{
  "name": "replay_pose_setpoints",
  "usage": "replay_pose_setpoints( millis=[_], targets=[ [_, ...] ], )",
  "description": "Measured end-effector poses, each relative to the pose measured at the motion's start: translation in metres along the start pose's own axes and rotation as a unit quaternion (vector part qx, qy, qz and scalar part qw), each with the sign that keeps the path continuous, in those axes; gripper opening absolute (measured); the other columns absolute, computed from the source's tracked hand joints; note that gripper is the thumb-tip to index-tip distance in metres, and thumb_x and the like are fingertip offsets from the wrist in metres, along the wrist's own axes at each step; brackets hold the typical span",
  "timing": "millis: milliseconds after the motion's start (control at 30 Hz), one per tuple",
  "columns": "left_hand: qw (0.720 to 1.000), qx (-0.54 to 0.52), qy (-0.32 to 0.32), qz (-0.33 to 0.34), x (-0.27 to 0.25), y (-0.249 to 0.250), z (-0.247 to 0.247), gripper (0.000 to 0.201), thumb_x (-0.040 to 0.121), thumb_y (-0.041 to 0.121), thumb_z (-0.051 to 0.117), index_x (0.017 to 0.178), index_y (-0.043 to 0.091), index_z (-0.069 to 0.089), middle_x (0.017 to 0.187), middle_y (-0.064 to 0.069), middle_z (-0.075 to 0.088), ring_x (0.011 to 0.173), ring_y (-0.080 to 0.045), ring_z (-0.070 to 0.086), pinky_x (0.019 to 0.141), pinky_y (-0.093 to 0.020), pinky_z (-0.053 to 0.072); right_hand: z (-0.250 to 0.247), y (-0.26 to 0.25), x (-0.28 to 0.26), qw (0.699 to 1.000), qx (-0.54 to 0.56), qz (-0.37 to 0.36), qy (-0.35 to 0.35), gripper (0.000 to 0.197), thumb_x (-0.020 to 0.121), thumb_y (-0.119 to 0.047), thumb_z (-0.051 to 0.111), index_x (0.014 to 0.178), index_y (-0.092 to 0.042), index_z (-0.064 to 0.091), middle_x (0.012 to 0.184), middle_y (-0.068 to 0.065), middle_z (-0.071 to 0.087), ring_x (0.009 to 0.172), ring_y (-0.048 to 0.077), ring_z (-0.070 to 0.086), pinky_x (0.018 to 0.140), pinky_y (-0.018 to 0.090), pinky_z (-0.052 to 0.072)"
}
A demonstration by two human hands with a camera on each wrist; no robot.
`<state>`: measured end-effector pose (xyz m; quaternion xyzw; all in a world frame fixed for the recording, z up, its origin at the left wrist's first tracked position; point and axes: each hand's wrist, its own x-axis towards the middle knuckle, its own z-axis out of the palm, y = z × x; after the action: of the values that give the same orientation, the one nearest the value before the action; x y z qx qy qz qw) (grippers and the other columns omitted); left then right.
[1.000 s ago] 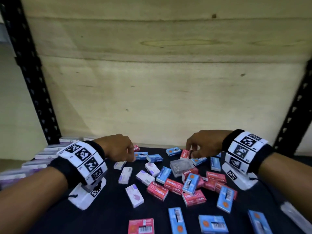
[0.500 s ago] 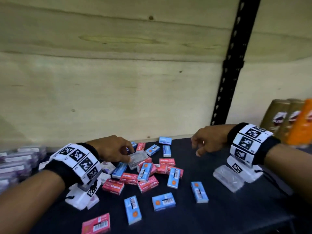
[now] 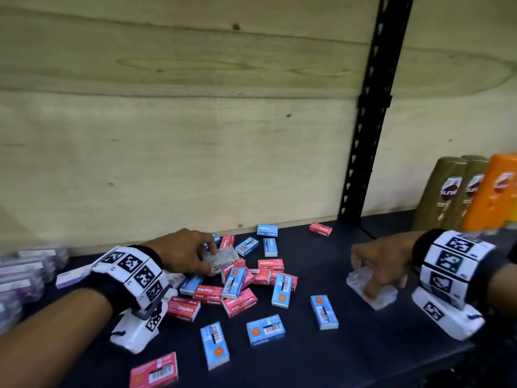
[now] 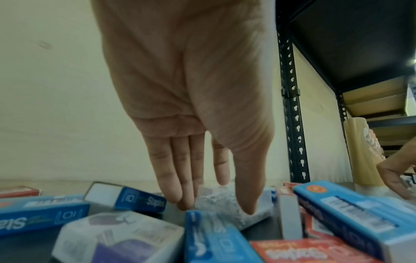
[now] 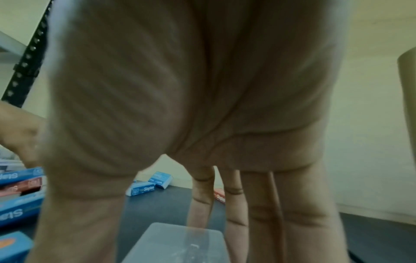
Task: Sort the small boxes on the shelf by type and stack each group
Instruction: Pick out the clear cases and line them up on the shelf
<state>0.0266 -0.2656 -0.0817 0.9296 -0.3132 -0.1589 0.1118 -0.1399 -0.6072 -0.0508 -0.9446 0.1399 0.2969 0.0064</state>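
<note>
Blue (image 3: 280,290) and red staple boxes (image 3: 183,308) lie scattered on the dark shelf (image 3: 363,354). My left hand (image 3: 212,260) pinches a clear plastic box (image 3: 226,254) at the back of the pile. In the left wrist view the fingers (image 4: 178,192) and thumb stand on either side of this clear box (image 4: 220,199). To the right, apart from the pile, my right hand (image 3: 376,275) holds a second clear box (image 3: 384,298) resting on the shelf. The right wrist view shows that clear box (image 5: 175,247) between thumb and fingers (image 5: 238,222).
White-and-purple boxes (image 3: 25,273) are stacked at the far left. Brown (image 3: 444,191) and orange bottles (image 3: 495,191) stand at the back right behind a black shelf post (image 3: 372,113). A plywood wall (image 3: 195,135) closes the back. One red box (image 3: 321,228) lies alone near the wall.
The view has swung right. My left hand took hold of a clear box in the pile. My right hand left the pile, moved right and came down onto the second clear box.
</note>
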Motion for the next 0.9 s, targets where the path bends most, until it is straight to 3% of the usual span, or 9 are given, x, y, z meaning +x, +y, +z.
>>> replay_pose_setpoints(
  millis=[133, 233, 367, 500, 600, 733, 900],
  targets=[
    [0.999, -0.023, 0.027, -0.002, -0.004, -0.002, -0.008, 0.026, 0.084, 0.046, 0.07, 0.107, 0.039, 0.061, 0.107, 0.013, 0.064, 0.099, -0.008, 0.062, 0.09, -0.028, 0.049, -0.008, -0.009, 0.004, 0.999, 0.032, -0.026, -0.001, 0.055, 0.072, -0.034, 0.081, 0.116, -0.034, 0.049, 0.112, 0.002, 0.064, 0.094, 0.027, 0.073, 0.079, 0.039, 0.061],
    [0.996, -0.07, 0.053, 0.002, -0.008, -0.01, -0.018, 0.013, 0.089, 0.043, 0.063, 0.102, 0.039, 0.064, 0.105, 0.013, 0.068, 0.096, -0.008, 0.064, 0.091, -0.031, 0.05, -0.016, -0.015, 0.005, 0.993, 0.089, -0.069, -0.018, 0.045, 0.08, -0.025, 0.076, 0.117, -0.035, 0.054, 0.114, 0.007, 0.065, 0.085, 0.021, 0.068, 0.078, 0.039, 0.061],
    [0.976, -0.198, 0.086, -0.005, -0.021, -0.022, -0.028, 0.011, 0.092, 0.032, 0.062, 0.096, 0.025, 0.07, 0.1, 0.001, 0.071, 0.091, -0.021, 0.07, 0.089, -0.039, 0.055, -0.03, -0.03, 0.006, 0.975, 0.182, -0.129, 0.004, 0.036, 0.088, -0.016, 0.066, 0.119, -0.033, 0.062, 0.106, 0.006, 0.06, 0.091, 0.02, 0.063, 0.077, 0.035, 0.061],
    [0.952, -0.284, 0.107, -0.036, -0.047, -0.033, -0.037, 0.019, 0.097, 0.018, 0.053, 0.098, 0.01, 0.07, 0.098, -0.011, 0.07, 0.08, -0.021, 0.069, 0.077, -0.031, 0.056, -0.044, -0.064, 0.011, 0.953, 0.233, -0.193, 0.002, 0.036, 0.094, -0.009, 0.057, 0.123, -0.029, 0.063, 0.102, 0.007, 0.057, 0.087, 0.023, 0.063, 0.075, 0.034, 0.06],
    [0.94, -0.319, 0.111, -0.056, -0.073, -0.046, -0.04, 0.022, 0.099, 0.018, 0.051, 0.099, 0.006, 0.069, 0.093, -0.014, 0.068, 0.074, -0.02, 0.066, 0.067, -0.025, 0.053, -0.053, -0.101, 0.014, 0.937, 0.253, -0.24, -0.024, 0.034, 0.094, -0.014, 0.05, 0.122, -0.029, 0.063, 0.1, 0.014, 0.064, 0.079, 0.023, 0.065, 0.07, 0.034, 0.059],
    [0.933, -0.321, 0.132, -0.094, -0.115, -0.064, -0.042, 0.024, 0.098, 0.021, 0.053, 0.098, 0.004, 0.069, 0.082, -0.009, 0.068, 0.07, -0.018, 0.064, 0.07, -0.028, 0.053, -0.059, -0.161, 0.02, 0.929, 0.227, -0.291, -0.005, 0.033, 0.101, -0.028, 0.038, 0.118, -0.024, 0.066, 0.085, 0.011, 0.066, 0.064, 0.019, 0.055, 0.059, 0.028, 0.047],
    [0.924, -0.315, 0.151, -0.157, -0.175, -0.097, -0.039, 0.026, 0.1, 0.028, 0.051, 0.093, 0.009, 0.068, 0.074, -0.009, 0.067, 0.066, -0.018, 0.063, 0.065, -0.026, 0.051, -0.05, -0.245, 0.016, 0.908, 0.207, -0.364, -0.001, 0.031, 0.104, -0.035, 0.038, 0.097, -0.015, 0.061, 0.058, 0.006, 0.054, 0.045, 0.015, 0.045, 0.047, 0.023, 0.039]
  ],
)
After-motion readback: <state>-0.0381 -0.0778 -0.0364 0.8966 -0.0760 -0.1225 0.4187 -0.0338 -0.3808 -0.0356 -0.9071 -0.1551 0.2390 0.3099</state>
